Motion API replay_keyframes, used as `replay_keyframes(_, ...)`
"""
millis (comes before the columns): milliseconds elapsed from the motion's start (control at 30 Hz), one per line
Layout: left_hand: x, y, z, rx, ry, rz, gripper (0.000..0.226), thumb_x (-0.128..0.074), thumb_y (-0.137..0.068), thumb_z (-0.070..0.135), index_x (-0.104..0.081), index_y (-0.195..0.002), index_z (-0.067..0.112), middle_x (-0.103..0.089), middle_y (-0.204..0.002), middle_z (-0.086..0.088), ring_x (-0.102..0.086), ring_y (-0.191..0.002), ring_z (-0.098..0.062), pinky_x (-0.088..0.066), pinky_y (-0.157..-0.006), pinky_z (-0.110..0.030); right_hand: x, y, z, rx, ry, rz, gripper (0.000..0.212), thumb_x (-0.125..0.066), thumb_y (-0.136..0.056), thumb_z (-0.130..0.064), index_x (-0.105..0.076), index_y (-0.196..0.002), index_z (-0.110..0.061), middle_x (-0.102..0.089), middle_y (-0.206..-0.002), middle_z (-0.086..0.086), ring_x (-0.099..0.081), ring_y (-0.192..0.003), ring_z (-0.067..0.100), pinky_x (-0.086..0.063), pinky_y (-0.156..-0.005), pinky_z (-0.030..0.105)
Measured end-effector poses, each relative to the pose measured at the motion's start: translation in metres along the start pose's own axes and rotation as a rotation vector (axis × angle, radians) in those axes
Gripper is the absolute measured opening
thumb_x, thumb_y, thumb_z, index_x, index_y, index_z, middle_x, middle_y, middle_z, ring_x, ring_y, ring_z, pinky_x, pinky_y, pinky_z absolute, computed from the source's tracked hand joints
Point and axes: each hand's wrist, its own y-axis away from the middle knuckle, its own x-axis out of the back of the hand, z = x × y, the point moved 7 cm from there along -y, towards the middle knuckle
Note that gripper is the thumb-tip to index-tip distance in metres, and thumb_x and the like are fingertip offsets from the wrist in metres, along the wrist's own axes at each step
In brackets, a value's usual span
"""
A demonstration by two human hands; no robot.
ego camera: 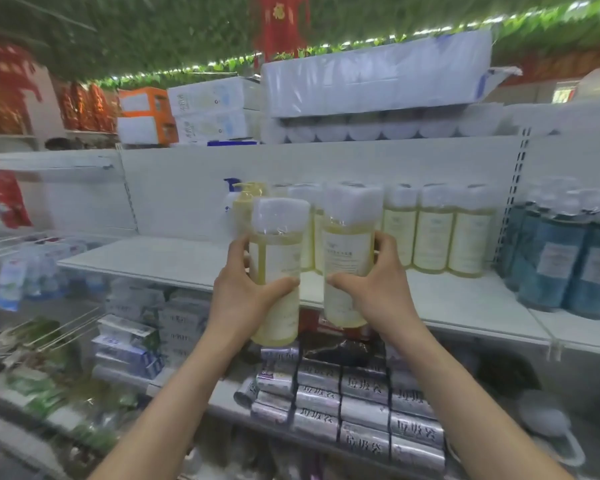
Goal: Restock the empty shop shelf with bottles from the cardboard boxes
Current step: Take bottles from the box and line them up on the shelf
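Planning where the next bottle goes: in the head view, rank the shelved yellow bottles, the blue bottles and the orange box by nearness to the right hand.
1. Shelved yellow bottles, just behind and right of the right hand.
2. Blue bottles, farther right at the same level.
3. Orange box, high up, far left.

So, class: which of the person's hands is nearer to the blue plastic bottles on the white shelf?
Right. The right hand, holding a pale yellow bottle, is left of the blue plastic bottles; the left hand, holding a second pale yellow bottle, is farther left.
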Motion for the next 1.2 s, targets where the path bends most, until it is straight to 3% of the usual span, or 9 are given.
replay_keyframes(100,-0.019,-0.024,0.009,-0.013,0.050,0.001,0.078,-0.091,-0.063,0.058,-0.043,-0.124,0.064,-0.070,-0.109,0.018,-0.072,-0.089,0.004,-0.061,-0.072,-0.028,0.018,-0.023,0.016,-0.018,0.036,0.032,0.088,-0.097,-0.069,-0.031,-0.038,-0.132,-0.047,-0.061,-0.118,-0.027,-0.065,-0.099,-0.012,-0.056,-0.069,0.014)
replay_keyframes(200,-0.035,-0.050,0.010,-0.029,0.094,-0.006,0.079,-0.096,-0.073,0.043,-0.047,-0.134,0.050,-0.071,-0.117,0.016,-0.073,-0.098,-0.002,-0.066,-0.086,-0.040,0.028,-0.045,0.030,-0.031,0.065,0.040,0.090,-0.097,-0.069,-0.032,-0.040,-0.138,-0.042,-0.064,-0.119,-0.023,-0.068,-0.102,-0.003,-0.060,-0.076,0.022)
replay_keyframes(300,-0.048,-0.070,0.007,-0.035,0.124,-0.019,0.083,-0.096,-0.074,0.041,-0.047,-0.141,0.041,-0.071,-0.121,0.011,-0.074,-0.105,-0.010,-0.066,-0.089,-0.044,0.030,-0.063,0.042,-0.053,0.090,0.072,0.089,-0.098,-0.068,-0.032,-0.043,-0.137,-0.040,-0.066,-0.116,-0.021,-0.069,-0.099,-0.002,-0.060,-0.077,0.024)
replay_keyframes(600,-0.064,-0.122,-0.019,-0.057,0.207,-0.106,0.085,-0.096,-0.069,0.048,-0.048,-0.139,0.045,-0.072,-0.116,0.017,-0.073,-0.101,-0.002,-0.066,-0.089,-0.043,0.012,-0.105,0.074,-0.142,0.118,0.199,0.086,-0.098,-0.063,-0.028,-0.042,-0.127,-0.041,-0.066,-0.111,-0.020,-0.067,-0.091,-0.014,-0.057,-0.060,0.014)
replay_keyframes(767,-0.064,-0.145,-0.021,-0.095,0.226,-0.166,0.092,-0.092,-0.061,0.059,-0.046,-0.140,0.048,-0.073,-0.116,0.016,-0.074,-0.101,-0.006,-0.066,-0.087,-0.047,0.006,-0.124,0.091,-0.185,0.176,0.270,0.086,-0.097,-0.062,-0.025,-0.043,-0.129,-0.030,-0.065,-0.118,-0.009,-0.070,-0.100,0.008,-0.067,-0.073,0.036)
replay_keyframes(933,-0.060,-0.160,-0.026,-0.118,0.222,-0.208,0.093,-0.090,-0.059,0.065,-0.045,-0.138,0.052,-0.073,-0.110,0.017,-0.074,-0.093,-0.001,-0.066,-0.083,-0.046,0.003,-0.134,0.112,-0.203,0.248,0.341,0.084,-0.099,-0.063,-0.029,-0.042,-0.125,-0.027,-0.060,-0.118,-0.007,-0.067,-0.106,0.013,-0.062,-0.072,0.030)
replay_keyframes(1067,-0.056,-0.164,-0.038,-0.116,0.237,-0.241,0.085,-0.091,-0.058,0.061,-0.047,-0.131,0.056,-0.074,-0.107,0.025,-0.075,-0.091,0.001,-0.065,-0.083,-0.045,-0.003,-0.142,0.117,-0.177,0.292,0.345,0.087,-0.101,-0.063,-0.033,-0.045,-0.129,-0.022,-0.057,-0.126,0.000,-0.064,-0.116,0.021,-0.062,-0.092,0.043)
replay_keyframes(1200,-0.053,-0.166,-0.050,-0.118,0.241,-0.244,0.086,-0.095,-0.061,0.055,-0.049,-0.133,0.051,-0.075,-0.109,0.021,-0.074,-0.094,0.002,-0.065,-0.086,-0.043,-0.003,-0.143,0.131,-0.226,0.241,0.280,0.094,-0.097,-0.071,-0.036,-0.041,-0.144,-0.017,-0.054,-0.137,0.001,-0.061,-0.125,0.020,-0.058,-0.100,0.041)
